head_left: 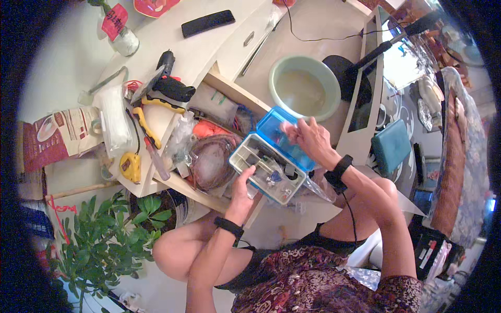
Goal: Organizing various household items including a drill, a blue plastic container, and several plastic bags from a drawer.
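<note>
A plastic compartment box [250, 150] with a translucent blue lid [274, 121] stands open over the drawer. Small metal and plastic parts lie in its compartments, among them a dark blue piece [273, 178]. My left hand [241, 191] grips the near left side of the box, thumb over the rim. Above the raised lid is my right hand [313, 139], its fingers bent together and blurred. Whether those fingertips pinch a small thing cannot be told. A clear plastic bag [319, 189] sticks out beneath the box's right end.
Beneath the box, the open drawer [238, 92] holds coiled tubing [213, 162] and bags. On the desk lie a black hot glue gun [172, 88], yellow-handled pliers [146, 127], a screwdriver [154, 156] and a tape measure [131, 167]. A basin of cloudy water [274, 84] stands beyond. A leafy plant [105, 238] is at left.
</note>
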`<state>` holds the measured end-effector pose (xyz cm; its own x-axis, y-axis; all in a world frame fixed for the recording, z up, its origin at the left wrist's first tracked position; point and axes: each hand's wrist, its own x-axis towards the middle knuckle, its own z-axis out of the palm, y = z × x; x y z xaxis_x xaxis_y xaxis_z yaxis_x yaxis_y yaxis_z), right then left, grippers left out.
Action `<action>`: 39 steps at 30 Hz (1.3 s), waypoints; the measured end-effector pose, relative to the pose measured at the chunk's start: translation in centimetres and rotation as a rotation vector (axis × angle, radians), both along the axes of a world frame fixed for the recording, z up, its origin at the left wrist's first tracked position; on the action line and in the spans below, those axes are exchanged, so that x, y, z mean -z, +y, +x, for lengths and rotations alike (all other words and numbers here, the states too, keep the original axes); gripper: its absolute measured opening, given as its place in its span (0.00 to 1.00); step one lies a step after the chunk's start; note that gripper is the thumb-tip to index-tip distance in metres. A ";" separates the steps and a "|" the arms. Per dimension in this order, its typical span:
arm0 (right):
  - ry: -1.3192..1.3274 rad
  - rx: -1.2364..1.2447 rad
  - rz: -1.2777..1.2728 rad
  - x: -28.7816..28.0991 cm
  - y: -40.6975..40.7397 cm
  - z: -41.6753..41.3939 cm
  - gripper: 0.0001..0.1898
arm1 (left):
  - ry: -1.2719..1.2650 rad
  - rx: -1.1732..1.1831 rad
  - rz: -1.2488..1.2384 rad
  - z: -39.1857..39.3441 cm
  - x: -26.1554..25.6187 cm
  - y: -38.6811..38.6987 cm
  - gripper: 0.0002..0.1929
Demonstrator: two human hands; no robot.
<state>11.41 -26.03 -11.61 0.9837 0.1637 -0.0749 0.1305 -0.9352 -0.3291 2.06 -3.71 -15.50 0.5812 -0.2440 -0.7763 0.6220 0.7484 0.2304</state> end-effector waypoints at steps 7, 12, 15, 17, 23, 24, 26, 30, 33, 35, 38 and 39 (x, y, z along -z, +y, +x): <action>-0.191 -0.113 0.049 1.3 3.5 4.1 0.13 | -0.095 0.048 0.139 -0.3 0.0 -0.6 0.17; -0.120 -0.093 -0.108 0.3 3.5 2.8 0.12 | -0.063 -0.011 0.125 -0.6 0.0 -0.5 0.17; -0.026 -0.125 -0.226 -0.3 0.1 0.9 0.12 | 0.005 -0.040 0.023 -0.5 -0.7 -0.5 0.18; 0.121 -0.126 -0.318 -0.8 -1.3 -0.8 0.12 | -0.033 -0.029 0.013 -0.3 -0.9 -0.1 0.18; 0.211 -0.235 -0.191 0.9 -3.1 -4.6 0.11 | -0.144 -0.003 0.169 -0.3 -0.2 -0.5 0.18; 0.222 -0.352 -0.226 -0.7 -1.7 -4.4 0.11 | -0.153 -0.009 0.148 -0.4 0.7 -0.2 0.19; 0.194 -0.421 -0.190 -1.5 -0.6 -3.8 0.12 | -0.166 -0.007 0.122 -0.3 1.4 -0.2 0.19; 0.057 -0.319 0.095 -1.7 0.2 -2.1 0.09 | -0.046 0.030 0.016 0.0 0.5 -0.5 0.16; 0.012 -0.293 0.212 -0.6 3.1 -0.4 0.07 | -0.045 0.003 0.067 -0.5 0.3 0.4 0.15; -0.002 -0.273 0.154 -1.8 3.1 0.3 0.06 | -0.020 0.034 0.022 -0.2 0.6 -0.1 0.17; 0.013 -0.214 0.214 1.0 6.0 1.9 0.06 | 0.030 -0.040 -0.056 -1.0 1.4 1.0 0.17; 0.010 -0.210 0.155 1.4 6.2 2.4 0.06 | -0.112 -0.068 0.045 -1.5 1.0 0.6 0.17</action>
<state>13.84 -19.80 -13.04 0.9261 0.3749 -0.0429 0.3128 -0.8263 -0.4684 0.52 -3.15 -16.53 0.6790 -0.1675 -0.7148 0.5387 0.7751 0.3301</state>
